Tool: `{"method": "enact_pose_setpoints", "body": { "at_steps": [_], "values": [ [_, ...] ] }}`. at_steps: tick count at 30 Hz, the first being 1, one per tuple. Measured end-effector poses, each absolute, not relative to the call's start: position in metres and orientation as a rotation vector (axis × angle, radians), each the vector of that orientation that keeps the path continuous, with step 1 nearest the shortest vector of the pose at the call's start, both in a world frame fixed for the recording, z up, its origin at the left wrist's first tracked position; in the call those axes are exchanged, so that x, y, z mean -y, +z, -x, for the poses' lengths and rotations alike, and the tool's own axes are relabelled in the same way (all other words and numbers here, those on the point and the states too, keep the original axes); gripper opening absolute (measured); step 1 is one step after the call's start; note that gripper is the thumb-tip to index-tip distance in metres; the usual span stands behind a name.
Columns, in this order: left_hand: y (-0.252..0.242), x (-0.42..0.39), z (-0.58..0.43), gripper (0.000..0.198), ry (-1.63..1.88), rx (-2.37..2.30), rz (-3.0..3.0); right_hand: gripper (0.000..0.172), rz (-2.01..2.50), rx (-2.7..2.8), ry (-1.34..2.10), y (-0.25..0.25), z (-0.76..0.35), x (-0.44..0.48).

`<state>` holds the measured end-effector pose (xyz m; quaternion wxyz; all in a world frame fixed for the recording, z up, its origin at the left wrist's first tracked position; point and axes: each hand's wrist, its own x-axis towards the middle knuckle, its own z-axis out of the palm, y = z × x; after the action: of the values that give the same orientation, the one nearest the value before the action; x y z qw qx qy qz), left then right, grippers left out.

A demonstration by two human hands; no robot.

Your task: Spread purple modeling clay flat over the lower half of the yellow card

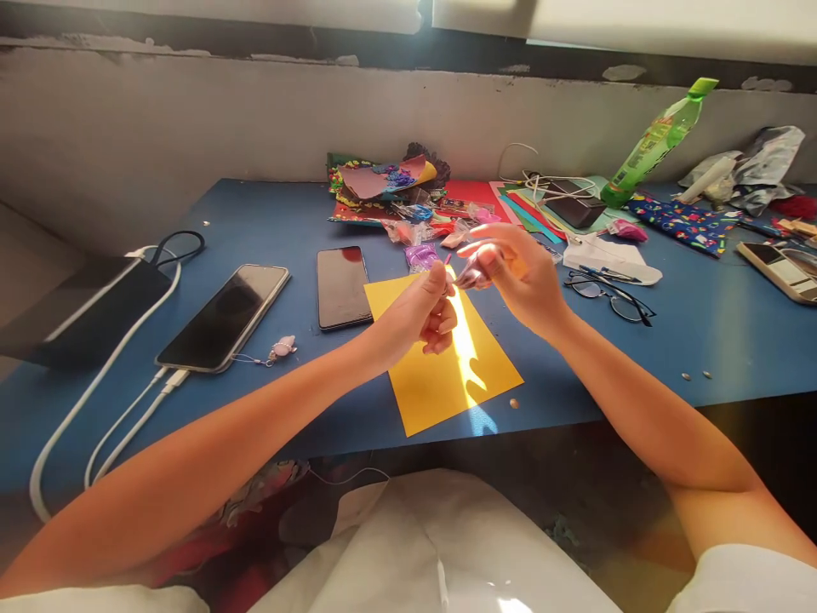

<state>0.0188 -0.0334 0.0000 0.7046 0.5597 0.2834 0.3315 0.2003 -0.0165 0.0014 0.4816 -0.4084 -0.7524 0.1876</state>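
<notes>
Above the yellow sheet of paper [421, 392], my two hands meet at a small shiny clear plastic packet [471, 274]. My right hand [520, 277] grips the packet from the right between thumb and fingers; its contents are hard to make out. My left hand [425, 311] is closed, with thumb and forefinger pinched at the packet's left tip and the other fingers curled in. A purple packet [421, 257] lies just behind my left hand, among several other small packets. A strip of sunlight crosses the yellow paper below my hands.
Left of the paper lie a dark phone [343, 288], a second phone [223, 319] with white cables, and a pink charm [282, 346]. To the right are eyeglasses [609, 294] and a patterned pouch [682, 223]. A green bottle [660, 145] leans at the back.
</notes>
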Motion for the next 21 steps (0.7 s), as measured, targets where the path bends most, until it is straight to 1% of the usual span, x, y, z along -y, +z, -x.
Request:
{"method": "enact_pose_setpoints", "body": {
  "at_steps": [3,5,10,13,16,19,21],
  "values": [
    [-0.001,0.036,-0.020,0.031,0.708,-0.641,-1.293,0.040,0.932,2.080,0.388,-0.007,-0.186,0.029],
    [0.000,0.037,-0.021,0.024,0.674,-0.706,-1.336,0.039,0.922,2.131,0.290,-0.012,-0.179,0.034],
    [0.001,0.036,-0.020,0.034,0.715,-0.810,-1.413,0.044,0.996,2.035,0.111,-0.017,-0.181,0.026],
    [0.004,0.036,-0.018,0.033,0.768,-0.851,-1.442,0.047,1.043,1.933,0.039,-0.016,-0.194,0.012],
    [0.006,0.036,-0.015,0.035,0.805,-0.869,-1.405,0.044,1.064,1.737,0.122,-0.011,-0.209,0.001],
    [0.006,0.034,-0.016,0.050,0.836,-0.878,-1.274,0.046,0.978,1.638,0.250,-0.006,-0.211,0.001],
    [0.005,0.033,-0.018,0.059,0.797,-0.874,-1.207,0.050,0.914,1.751,0.346,-0.005,-0.203,0.007]
  ]
}}
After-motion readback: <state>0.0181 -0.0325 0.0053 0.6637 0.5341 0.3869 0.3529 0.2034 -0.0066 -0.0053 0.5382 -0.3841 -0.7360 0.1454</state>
